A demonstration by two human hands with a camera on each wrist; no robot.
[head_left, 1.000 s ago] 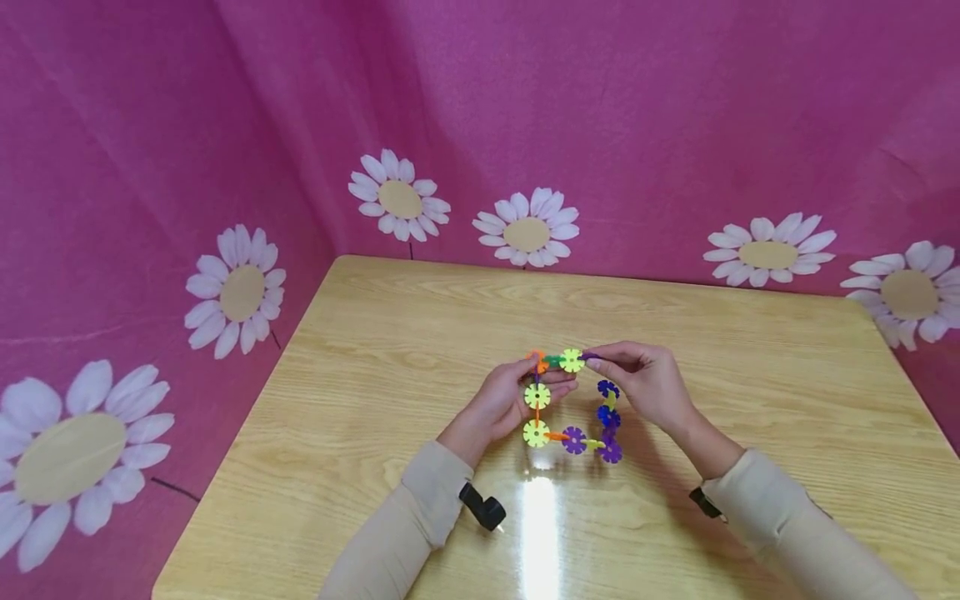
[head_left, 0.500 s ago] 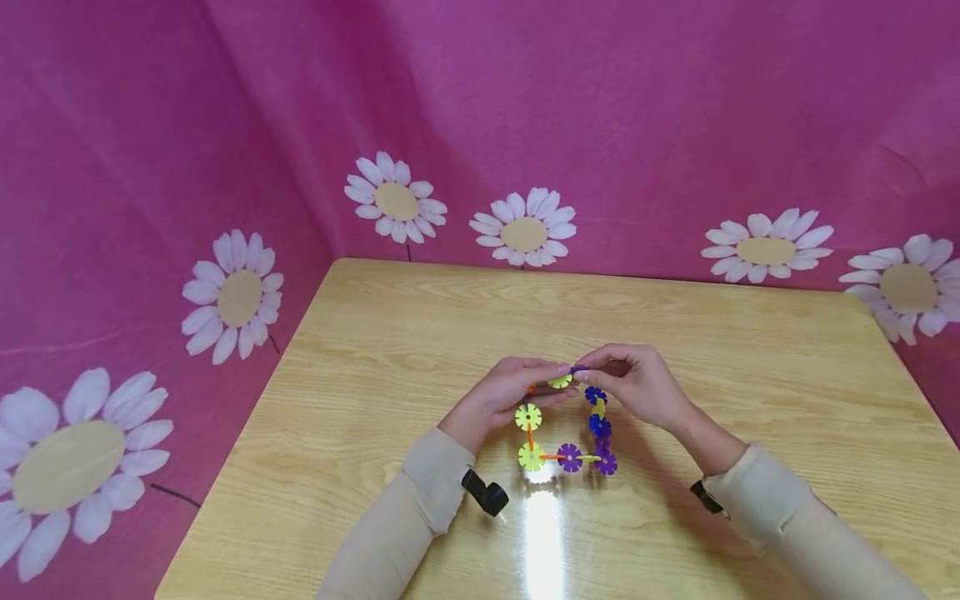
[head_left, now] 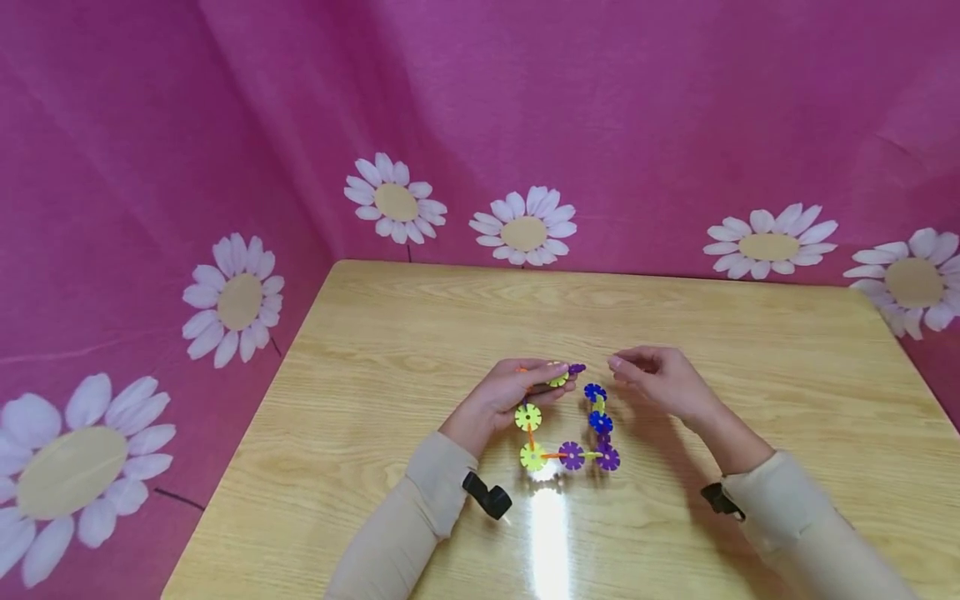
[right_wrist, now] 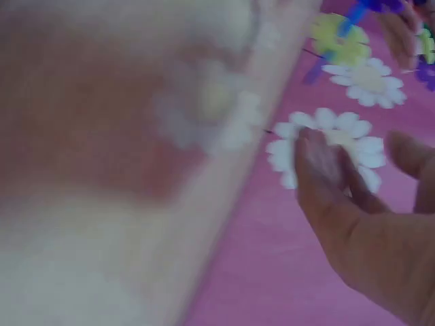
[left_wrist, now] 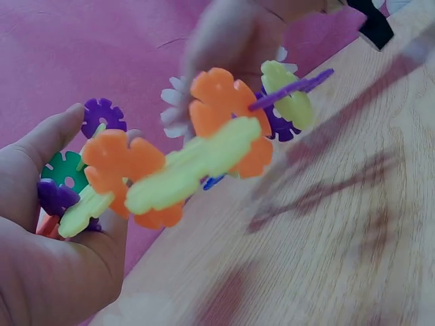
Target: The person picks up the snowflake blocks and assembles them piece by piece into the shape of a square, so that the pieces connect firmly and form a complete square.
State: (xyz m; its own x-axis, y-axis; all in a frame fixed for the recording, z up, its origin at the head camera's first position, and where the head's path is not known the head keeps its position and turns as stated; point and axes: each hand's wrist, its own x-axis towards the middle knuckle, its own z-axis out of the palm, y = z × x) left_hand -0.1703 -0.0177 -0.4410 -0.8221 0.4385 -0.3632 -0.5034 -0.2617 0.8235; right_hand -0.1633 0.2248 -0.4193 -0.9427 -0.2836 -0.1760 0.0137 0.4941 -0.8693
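Note:
A chain of notched flower-shaped plastic discs, linked edge to edge, makes a nearly square loop in front of me. My left hand (head_left: 501, 393) grips its far side, thumb over a yellow-green disc (head_left: 557, 377). Just past the thumb tip sticks out a purple end disc (head_left: 577, 368). The other end, a blue disc (head_left: 595, 392), lies close by with a gap between. In the left wrist view, a green disc (left_wrist: 64, 170) sits between thumb and fingers, and orange discs (left_wrist: 119, 163) hang outside. To the right, my right hand (head_left: 663, 381) holds nothing, fingers loosely bent, thumb apart.
A light wooden table (head_left: 420, 333) lies under both hands, with a bright glare streak near the front. Behind and left of it hangs a pink cloth (head_left: 637, 125) printed with large white daisies. Dark camera straps sit on both wrists.
My right hand has let go of the purple end disc and moved off to the right. My left thumb has shifted along the chain onto the yellow-green disc, and the loop has tilted.

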